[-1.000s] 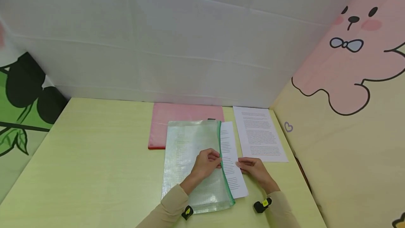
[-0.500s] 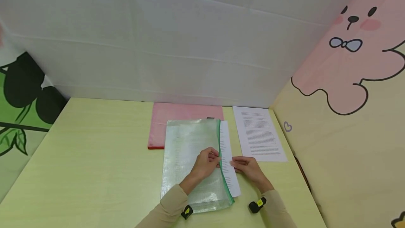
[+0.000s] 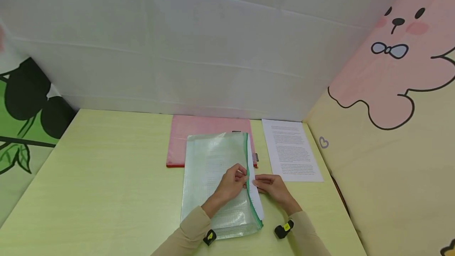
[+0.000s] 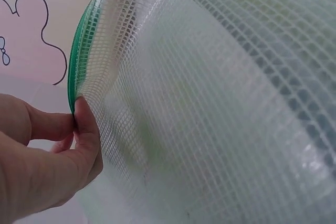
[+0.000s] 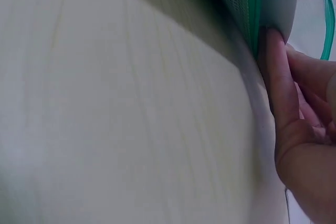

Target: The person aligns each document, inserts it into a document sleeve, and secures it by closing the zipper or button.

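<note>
A translucent mesh zipper pouch (image 3: 209, 157) with a green zip edge lies in the middle of the table. My left hand (image 3: 229, 185) pinches the pouch's upper layer at the green edge (image 4: 79, 61) and lifts it, so the mouth gapes. A printed sheet of paper (image 3: 254, 196) is mostly inside, seen faintly through the mesh; only a narrow strip sticks out on the right. Its outer edge is pinched by my right hand (image 3: 273, 189), close to the zip. In the right wrist view the paper (image 5: 279, 3) stands between the two green zip edges, beside the thumb.
Behind the pouch lies a pink zipper pouch (image 3: 209, 123) with a red edge, partly covered. Another printed sheet (image 3: 293, 151) lies flat at the back right, near the patterned side wall (image 3: 384, 161). A pale back wall (image 3: 199, 70) closes off the table (image 3: 106, 177).
The right hand has moved left with the paper, which has slid deeper into the mesh pouch. More of the pink pouch's right corner shows. My left hand has stayed nearly still.
</note>
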The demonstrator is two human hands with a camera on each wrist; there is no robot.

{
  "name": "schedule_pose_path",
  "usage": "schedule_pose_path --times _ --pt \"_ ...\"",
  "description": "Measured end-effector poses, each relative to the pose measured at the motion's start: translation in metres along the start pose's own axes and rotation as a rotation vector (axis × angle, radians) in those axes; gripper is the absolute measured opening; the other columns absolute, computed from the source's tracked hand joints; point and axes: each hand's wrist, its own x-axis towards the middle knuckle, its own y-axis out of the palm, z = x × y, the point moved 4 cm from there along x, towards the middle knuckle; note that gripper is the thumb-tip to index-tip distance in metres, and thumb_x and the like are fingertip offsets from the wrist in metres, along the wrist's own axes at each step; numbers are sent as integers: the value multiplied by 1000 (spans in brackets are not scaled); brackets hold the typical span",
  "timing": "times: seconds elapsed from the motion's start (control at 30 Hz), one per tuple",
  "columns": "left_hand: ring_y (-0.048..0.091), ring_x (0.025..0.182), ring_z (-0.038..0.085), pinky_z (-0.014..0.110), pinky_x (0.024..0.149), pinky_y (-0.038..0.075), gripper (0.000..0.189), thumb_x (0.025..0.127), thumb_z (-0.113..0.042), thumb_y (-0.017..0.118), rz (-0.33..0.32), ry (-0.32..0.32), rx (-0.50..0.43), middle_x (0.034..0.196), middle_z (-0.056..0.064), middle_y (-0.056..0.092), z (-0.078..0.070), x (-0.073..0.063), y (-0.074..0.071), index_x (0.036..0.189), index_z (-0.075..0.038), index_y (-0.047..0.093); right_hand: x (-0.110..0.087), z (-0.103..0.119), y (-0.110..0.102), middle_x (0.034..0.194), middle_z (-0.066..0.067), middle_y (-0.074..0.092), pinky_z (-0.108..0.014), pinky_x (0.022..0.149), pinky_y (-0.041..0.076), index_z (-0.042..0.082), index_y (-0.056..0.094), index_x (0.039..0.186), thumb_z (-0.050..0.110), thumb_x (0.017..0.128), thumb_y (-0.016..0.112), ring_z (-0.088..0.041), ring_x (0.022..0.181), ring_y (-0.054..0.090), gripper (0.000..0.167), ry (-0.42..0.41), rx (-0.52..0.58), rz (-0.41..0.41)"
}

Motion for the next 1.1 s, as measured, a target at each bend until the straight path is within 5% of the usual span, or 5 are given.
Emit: schedule_pose_path --times 0.23,0.7,1.1 --pt "66 76 18 41 73 61 7 98 4 61 18 8 -27 90 14 65 0 1 0 104 4 58 3 4 8 109 -16 75 -27 77 61 -16 66 121 7 95 73 -10 89 72 36 -10 -12 24" --pt "67 78 19 30 68 54 10 99 2 59 24 2 30 93 11 67 1 4 3 108 6 58 6 7 23 105 -22 75 -29 76 62 -20 63 122 -4 97 65 -16 90 75 30 -54 33 95" --pt "67 78 20 32 69 54 10 99 2 60 6 12 29 93 11 67 4 6 3 107 5 59 7 7 26 100 -17 76 -23 70 60 -13 69 115 -1 95 68 -9 86 71 24 -87 -123 90"
